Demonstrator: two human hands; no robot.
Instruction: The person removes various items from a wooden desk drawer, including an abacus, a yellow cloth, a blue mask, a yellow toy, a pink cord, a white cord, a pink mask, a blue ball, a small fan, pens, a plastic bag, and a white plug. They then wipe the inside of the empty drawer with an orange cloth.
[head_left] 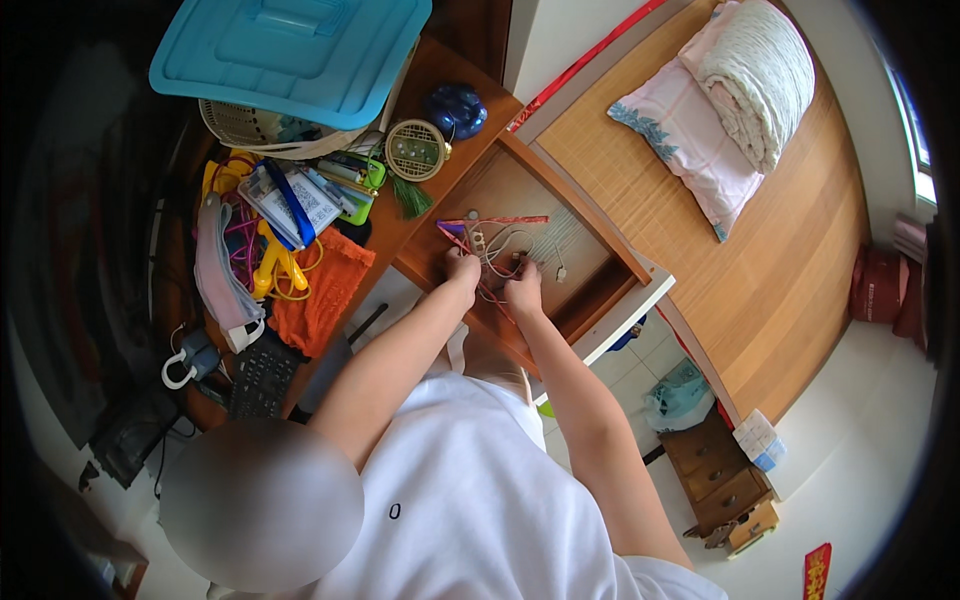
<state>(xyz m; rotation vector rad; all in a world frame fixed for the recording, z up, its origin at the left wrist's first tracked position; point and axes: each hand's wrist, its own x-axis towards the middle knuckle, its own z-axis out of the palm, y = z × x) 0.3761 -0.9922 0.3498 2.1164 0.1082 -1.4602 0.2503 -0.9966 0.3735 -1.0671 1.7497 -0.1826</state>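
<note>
Both my hands reach into an open wooden drawer (590, 290) pulled out from a desk. My left hand (461, 268) rests on a tangle of white and red cables (497, 246) with its fingers curled. My right hand (524, 290) lies beside it on the same tangle, fingers bent around thin cords. A red strip (495, 220) and a small white plug piece (477, 238) sit just beyond my fingers. Whether either hand grips a cord firmly is hard to see.
The desk top to the left carries an orange cloth (325, 290), a black keyboard (260, 375), a lanyard with cards (290, 205), a round gold fan (415, 150), a blue round object (457, 108) and a basket under a blue lid (290, 50). A bed (770, 240) with pillow stands right.
</note>
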